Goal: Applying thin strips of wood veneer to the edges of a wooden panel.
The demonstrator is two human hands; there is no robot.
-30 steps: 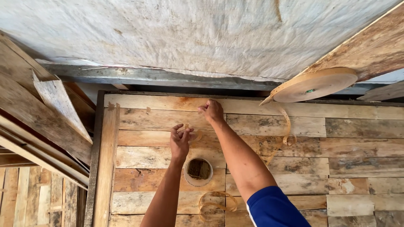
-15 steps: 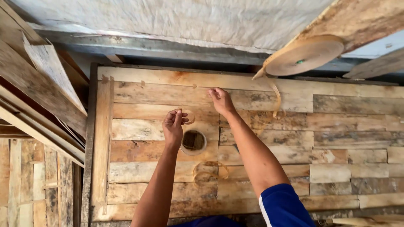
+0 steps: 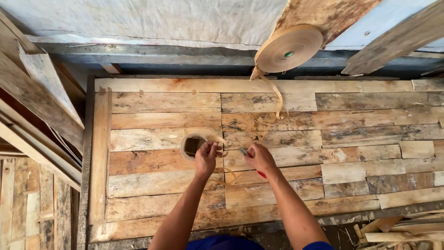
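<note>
My left hand [image 3: 206, 158] is pinched on a thin tan strip [image 3: 221, 140] at the right rim of a round hole [image 3: 191, 146] in the plank tabletop [image 3: 152, 139]. Beside it, my right hand [image 3: 260, 157] grips a small red-handled cutter [image 3: 262, 174], its blade tip pointing left toward the other hand. A large roll of tan band [image 3: 289, 48] hangs above the table's far edge. A loose tail of that band [image 3: 277, 99] curls down from the roll onto the planks. More curled strip lies under my hands.
Rough boards [image 3: 41, 106] lean at the left of the table. A weathered plank [image 3: 323, 16] carries the roll, and another plank [image 3: 393, 46] slants at the upper right. Wood scraps [image 3: 397, 229] lie at the lower right. A pale sheet [image 3: 152, 21] covers the back.
Both hands have drawn back from the far planks to the hole. The right hand, earlier flat on a board, now holds the red-handled cutter. The view has tilted down.
</note>
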